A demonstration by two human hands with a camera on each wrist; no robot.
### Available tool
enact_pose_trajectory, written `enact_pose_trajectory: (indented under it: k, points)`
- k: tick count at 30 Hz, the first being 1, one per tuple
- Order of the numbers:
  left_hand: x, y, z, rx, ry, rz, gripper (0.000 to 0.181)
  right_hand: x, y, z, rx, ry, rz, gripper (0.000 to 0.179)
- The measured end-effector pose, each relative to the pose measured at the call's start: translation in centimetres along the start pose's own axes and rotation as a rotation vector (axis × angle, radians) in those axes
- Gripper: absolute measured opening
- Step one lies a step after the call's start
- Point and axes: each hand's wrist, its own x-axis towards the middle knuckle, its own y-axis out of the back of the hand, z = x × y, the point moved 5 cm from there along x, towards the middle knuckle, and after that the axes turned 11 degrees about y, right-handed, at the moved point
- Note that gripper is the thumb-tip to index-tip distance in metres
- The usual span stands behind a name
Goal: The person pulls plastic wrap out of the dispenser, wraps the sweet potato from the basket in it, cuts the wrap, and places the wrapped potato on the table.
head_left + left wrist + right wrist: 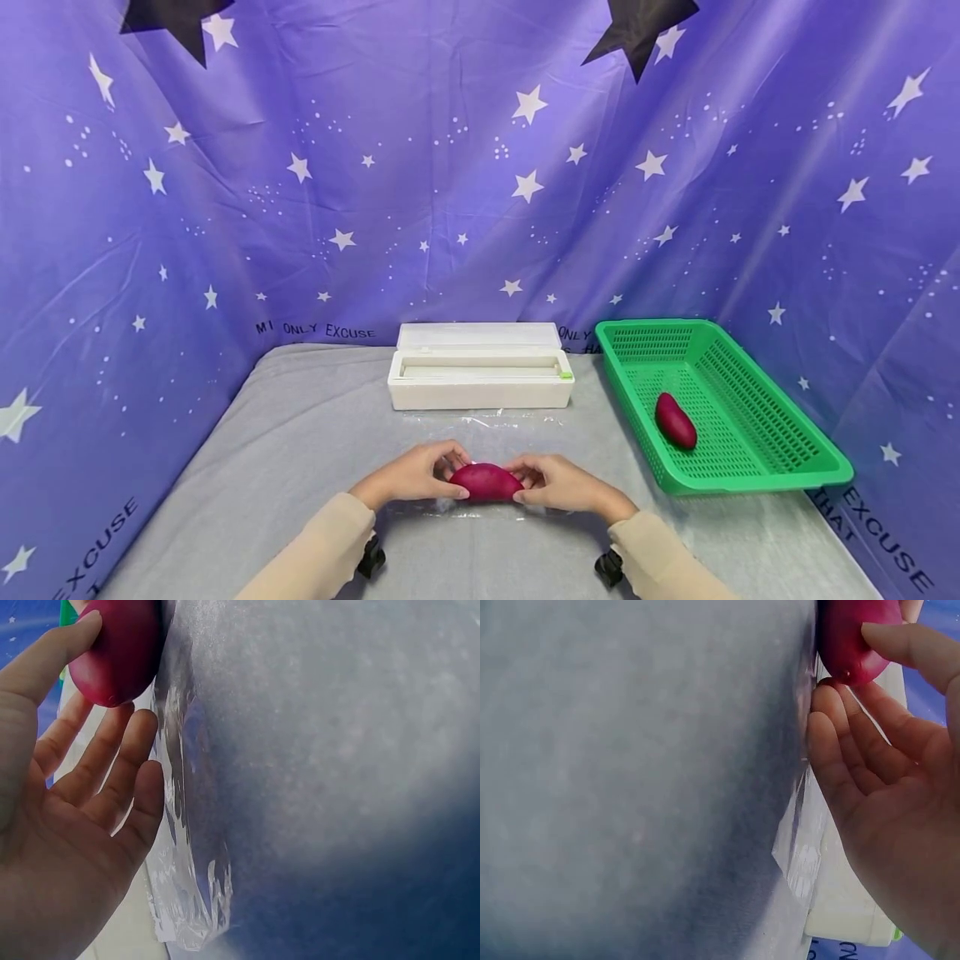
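A purple-red sweet potato (pixel 486 482) lies across the front middle of the table, over a clear sheet of plastic wrap (pixel 480 427). My left hand (pixel 417 476) pinches its left end, thumb on the near side and fingers behind. At the other end, my right hand (pixel 561 483) holds it the same way. In the left wrist view the thumb (pixel 85 634) presses on the sweet potato (pixel 124 652), and crinkled wrap (pixel 196 825) runs beside the fingers. The right wrist view shows the thumb (pixel 889 639) against the tapered tip, with a wrap edge (pixel 799 847) below.
Behind the wrap stands a white plastic-wrap dispenser box (pixel 480 395) with its lid raised. To the right is a green basket (pixel 757 483) holding another sweet potato (pixel 676 422). Purple star-printed cloth (pixel 450 200) encloses the grey-covered table (pixel 315 392).
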Motion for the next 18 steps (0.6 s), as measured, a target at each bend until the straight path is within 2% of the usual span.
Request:
enact_pose_trajectory:
  k: [6,11,15,18]
  points:
    - [-0.2,0.1,-0.4,-0.022,-0.004,-0.018,0.045,-0.1,0.2,-0.2,-0.009,0.017,-0.001,0.043]
    - [-0.5,0.8,-0.6,-0.017,0.019,0.005,0.049,-0.6,0.8,-0.2,-0.052,0.003,0.024,0.043]
    - [-0.9,1.6,-0.7,0.045,-0.016,0.033,0.043,-1.1,1.3,-0.4,-0.107,0.001,0.032,0.040]
    - [-1.3,2.0,-0.7,0.084,-0.053,0.031,0.037,-1.4,1.5,-0.6,-0.150,0.023,0.034,0.036]
